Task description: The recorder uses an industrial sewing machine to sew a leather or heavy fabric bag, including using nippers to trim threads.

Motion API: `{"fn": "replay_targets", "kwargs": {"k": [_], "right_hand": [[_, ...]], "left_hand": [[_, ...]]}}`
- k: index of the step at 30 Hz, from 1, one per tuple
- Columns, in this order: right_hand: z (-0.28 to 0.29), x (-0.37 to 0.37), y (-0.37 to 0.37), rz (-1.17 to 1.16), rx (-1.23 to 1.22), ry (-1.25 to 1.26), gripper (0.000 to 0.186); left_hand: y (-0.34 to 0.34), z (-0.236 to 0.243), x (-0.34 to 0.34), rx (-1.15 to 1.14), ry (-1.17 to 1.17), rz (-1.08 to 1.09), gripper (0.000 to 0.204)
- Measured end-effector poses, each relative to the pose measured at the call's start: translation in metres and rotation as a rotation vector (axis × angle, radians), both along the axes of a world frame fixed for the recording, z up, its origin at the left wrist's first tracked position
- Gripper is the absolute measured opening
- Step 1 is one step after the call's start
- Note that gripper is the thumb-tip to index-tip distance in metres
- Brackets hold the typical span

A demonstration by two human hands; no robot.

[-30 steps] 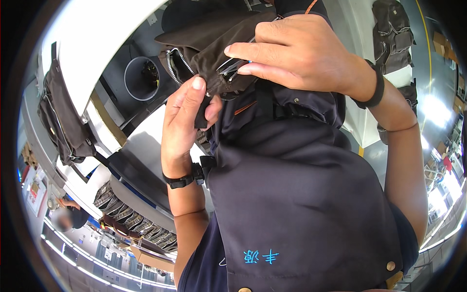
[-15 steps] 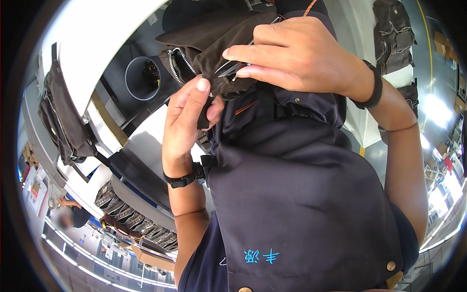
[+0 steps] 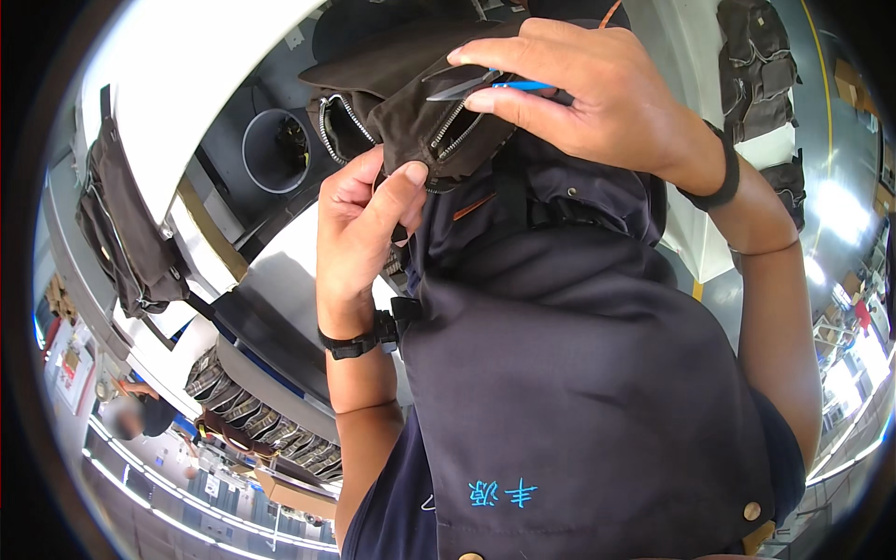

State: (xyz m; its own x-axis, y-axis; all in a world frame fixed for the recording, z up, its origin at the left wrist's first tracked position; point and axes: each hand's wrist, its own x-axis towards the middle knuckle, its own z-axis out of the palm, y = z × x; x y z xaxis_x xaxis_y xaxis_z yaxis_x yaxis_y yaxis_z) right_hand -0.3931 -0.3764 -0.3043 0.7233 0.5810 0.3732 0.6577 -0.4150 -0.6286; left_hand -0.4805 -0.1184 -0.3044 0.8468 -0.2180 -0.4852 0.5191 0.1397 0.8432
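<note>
A dark brown fabric bag with metal zippers lies across my lap, above the dark apron. My left hand pinches the bag's lower edge between thumb and fingers, just below an open zipper. In my right hand is a pair of small thread snips with pointed metal blades and a blue part at the grip. The blades point left, over the fabric beside that zipper, and look slightly parted. A second zipper gapes on the bag's left side.
A grey round bin stands beyond my left hand, near a curved white tabletop. Another brown bag hangs over the table at the left. More bags are stacked at the far right. A person is at the lower left.
The snips and my right hand have lifted up and away from my left fingers. My left hand has shifted slightly right, and the right-hand zipper now shows more fully.
</note>
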Motion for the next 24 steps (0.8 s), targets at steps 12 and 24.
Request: {"fn": "replay_targets", "kwargs": {"k": [12, 24], "right_hand": [[-0.003, -0.007, 0.003, 0.118, -0.031, -0.082, 0.036], [0.003, -0.003, 0.004, 0.156, -0.1, -0.184, 0.023]], "left_hand": [[-0.008, 0.004, 0.0, 0.079, -0.055, 0.042, 0.011], [-0.011, 0.006, -0.001, 0.138, -0.056, 0.073, 0.009]]}}
